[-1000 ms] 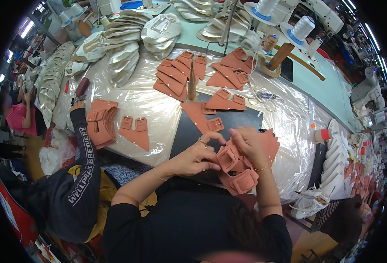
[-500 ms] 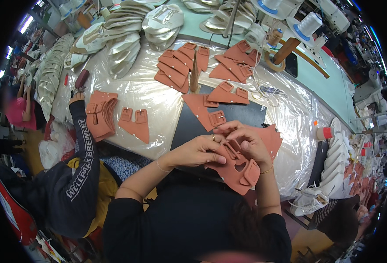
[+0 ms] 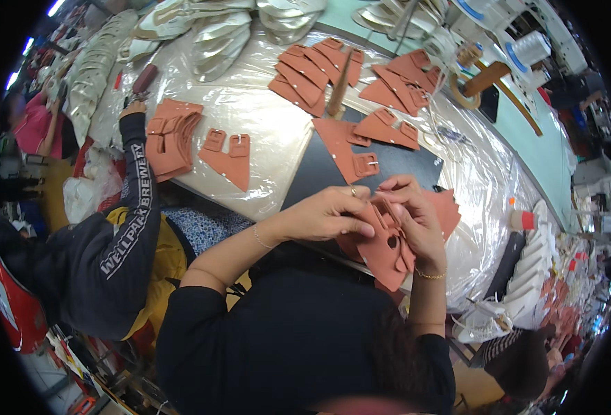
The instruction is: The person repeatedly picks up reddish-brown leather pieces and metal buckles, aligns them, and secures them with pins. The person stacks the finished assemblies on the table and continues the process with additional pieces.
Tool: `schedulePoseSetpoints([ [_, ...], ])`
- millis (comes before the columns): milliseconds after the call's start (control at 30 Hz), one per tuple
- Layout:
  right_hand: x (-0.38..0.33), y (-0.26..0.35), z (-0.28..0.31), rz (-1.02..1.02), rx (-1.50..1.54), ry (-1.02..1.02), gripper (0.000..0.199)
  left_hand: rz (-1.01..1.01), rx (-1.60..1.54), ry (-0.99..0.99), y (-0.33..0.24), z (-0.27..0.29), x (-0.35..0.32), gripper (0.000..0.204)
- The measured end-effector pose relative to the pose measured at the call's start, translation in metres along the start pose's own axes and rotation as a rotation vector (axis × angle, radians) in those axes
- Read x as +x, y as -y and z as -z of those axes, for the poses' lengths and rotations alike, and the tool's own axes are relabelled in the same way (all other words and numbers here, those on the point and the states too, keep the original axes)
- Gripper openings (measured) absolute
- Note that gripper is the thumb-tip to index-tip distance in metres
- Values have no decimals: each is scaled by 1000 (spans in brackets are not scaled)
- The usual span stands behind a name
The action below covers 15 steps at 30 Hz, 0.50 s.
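Rust-red leather shows in the buckled strap [image 3: 383,261] at the near edge of the bench [image 3: 250,104], with the left hand [image 3: 340,212] and right hand [image 3: 418,225] both clamped on it. Two straps [image 3: 388,130] lie by the black board's [image 3: 312,181] far edge; beyond spread two fanned piles [image 3: 300,77]. Leftward, near the bench's front edge, sit one stack [image 3: 169,153] and one two-buckled piece [image 3: 230,166].

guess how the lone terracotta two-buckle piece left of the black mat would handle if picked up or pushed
The two-buckle piece looks thin, so probably light. It's likely bendy, since a similar held piece looks curved. Pushed, it might slide on the glossy plastic sheet.
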State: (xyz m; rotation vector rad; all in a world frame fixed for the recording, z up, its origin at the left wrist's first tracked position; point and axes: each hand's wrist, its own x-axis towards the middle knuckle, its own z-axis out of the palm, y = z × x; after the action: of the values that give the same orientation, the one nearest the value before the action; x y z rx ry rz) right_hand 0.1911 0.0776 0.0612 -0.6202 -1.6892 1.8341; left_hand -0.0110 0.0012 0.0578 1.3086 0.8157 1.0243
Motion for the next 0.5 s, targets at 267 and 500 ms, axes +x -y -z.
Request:
schedulePoseSetpoints([
  [267, -10, 0, -1, 22, -86, 4, 37, 23, -47, -68, 4, -3, -3, 16],
  [500, -13, 1, 3, 18, -101, 30, 44, -6, 65, -99, 5, -5, 0, 23],
])
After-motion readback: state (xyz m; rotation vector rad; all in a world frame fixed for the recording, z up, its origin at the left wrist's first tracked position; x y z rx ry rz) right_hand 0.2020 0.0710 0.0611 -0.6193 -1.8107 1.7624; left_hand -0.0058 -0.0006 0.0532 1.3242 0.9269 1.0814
